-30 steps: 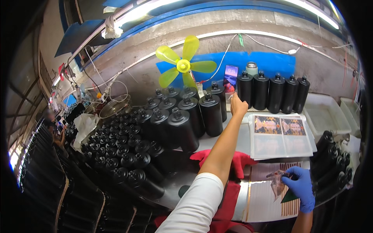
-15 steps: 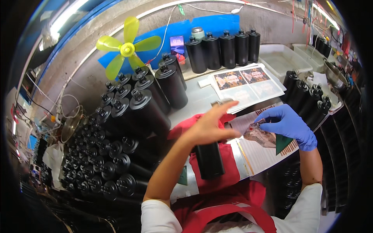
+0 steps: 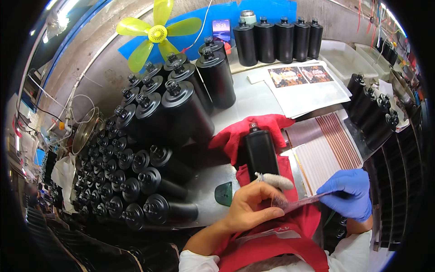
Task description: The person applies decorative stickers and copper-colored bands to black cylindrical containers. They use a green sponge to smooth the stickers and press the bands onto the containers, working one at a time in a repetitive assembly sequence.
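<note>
A thin printed film sheet [image 3: 303, 201] is stretched between my hands, seen nearly edge-on. My bare left hand [image 3: 253, 206] pinches its left end between thumb and fingers; one finger wears a whitish cloth wrap. Its right end is held by my blue-gloved right hand [image 3: 348, 194]. A dark green edge shows below the glove, too little to name. Just beyond the film, a black bottle [image 3: 260, 152] with a clear neck lies on a red cloth [image 3: 231, 136]. To the left of my left hand, a green flat scraper-like piece [image 3: 223, 194] rests on the metal table.
Many black bottles [image 3: 154, 204] crowd the left side. Larger ones [image 3: 186, 109] stand behind them, near a yellow-green fan [image 3: 157, 34]. Several more line the back ledge [image 3: 284, 43] and the right [image 3: 374, 113]. Printed sheets [image 3: 312, 93] and striped paper [image 3: 324, 149] cover the table's right part.
My left hand has come down and nearer from over the bottle and now grips the film. My right hand has lowered with the film, turning it almost edge-on. The view has shifted.
</note>
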The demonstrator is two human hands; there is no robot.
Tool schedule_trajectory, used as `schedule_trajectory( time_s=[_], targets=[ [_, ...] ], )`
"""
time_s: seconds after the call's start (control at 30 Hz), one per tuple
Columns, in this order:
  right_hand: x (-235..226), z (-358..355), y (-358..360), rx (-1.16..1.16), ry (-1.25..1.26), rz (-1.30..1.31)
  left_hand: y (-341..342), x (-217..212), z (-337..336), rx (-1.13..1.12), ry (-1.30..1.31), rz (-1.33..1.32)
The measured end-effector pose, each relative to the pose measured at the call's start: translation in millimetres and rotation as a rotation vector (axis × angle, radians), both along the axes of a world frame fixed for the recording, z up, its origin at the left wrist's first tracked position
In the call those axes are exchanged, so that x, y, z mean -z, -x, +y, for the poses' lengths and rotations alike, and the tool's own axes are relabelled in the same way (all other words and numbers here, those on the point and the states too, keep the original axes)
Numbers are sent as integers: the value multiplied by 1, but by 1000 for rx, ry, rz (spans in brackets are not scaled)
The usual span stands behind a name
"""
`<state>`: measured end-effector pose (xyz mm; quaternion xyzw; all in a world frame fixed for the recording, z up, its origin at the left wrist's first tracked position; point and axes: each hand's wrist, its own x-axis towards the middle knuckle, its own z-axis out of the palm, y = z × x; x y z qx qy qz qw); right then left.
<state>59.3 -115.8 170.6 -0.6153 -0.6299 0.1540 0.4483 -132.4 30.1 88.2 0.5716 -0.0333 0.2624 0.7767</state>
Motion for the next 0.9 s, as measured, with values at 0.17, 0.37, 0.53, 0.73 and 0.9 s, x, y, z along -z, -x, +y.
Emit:
schedule_trajectory(
  time_s=[0.17, 0.37, 0.53, 0.73, 0.9],
  targets=[
    [1, 10, 3, -131, 103, 96, 16, -4, -18, -335, -146, -45],
    [27, 57, -7, -14, 432, 399, 16, 15, -14, -591, -14, 207],
    [78, 105, -20, -1, 477, 888, -10, 50, 20, -746, 114, 290],
    [96, 130, -28, 93, 506, 870, -21, 67, 44, -763, 293, 199],
    [97, 143, -26, 197, 465, 851, -31, 72, 58, -794, 327, 179]
  ],
)
